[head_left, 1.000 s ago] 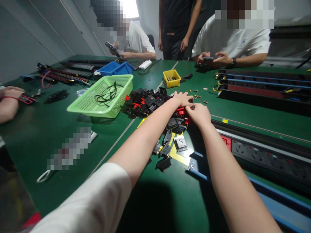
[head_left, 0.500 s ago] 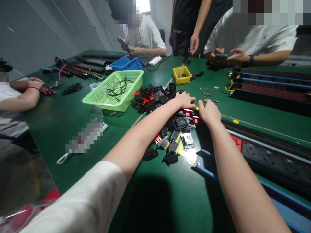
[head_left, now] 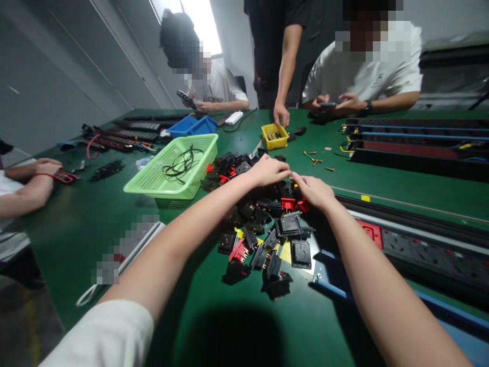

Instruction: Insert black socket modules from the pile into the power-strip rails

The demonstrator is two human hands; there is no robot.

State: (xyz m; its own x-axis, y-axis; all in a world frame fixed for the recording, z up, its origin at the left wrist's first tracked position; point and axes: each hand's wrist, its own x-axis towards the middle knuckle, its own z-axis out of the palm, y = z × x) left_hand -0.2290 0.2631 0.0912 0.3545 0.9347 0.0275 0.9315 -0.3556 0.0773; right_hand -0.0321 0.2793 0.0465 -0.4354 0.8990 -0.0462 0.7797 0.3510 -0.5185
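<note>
A heap of black and red plastic socket modules [head_left: 263, 209] lies on the green table in front of me, some showing brass pins. My left hand [head_left: 270, 171] reaches over the far part of the heap, palm down, with its fingers stretched out to the right. From the right, my right hand [head_left: 314, 189] comes in at the heap's edge, its fingers extended toward the left fingertips. The two hands' fingertips nearly meet. I see nothing held in either hand, though what lies beneath the fingers is hidden. A red module [head_left: 287, 203] lies just below them.
A green basket [head_left: 133, 189] with black cable stands left of the heap. Behind it is a yellow bin [head_left: 280, 143] of small brass parts, with a co-worker's hand [head_left: 281, 114] at it. Long socket strips [head_left: 416, 250] lie on the right. Other people sit around the table.
Both hands have drawn together, the left now pointing at the right. Modules at the heap's near side have shifted and spread. The standing co-worker's hand has come down to the yellow bin.
</note>
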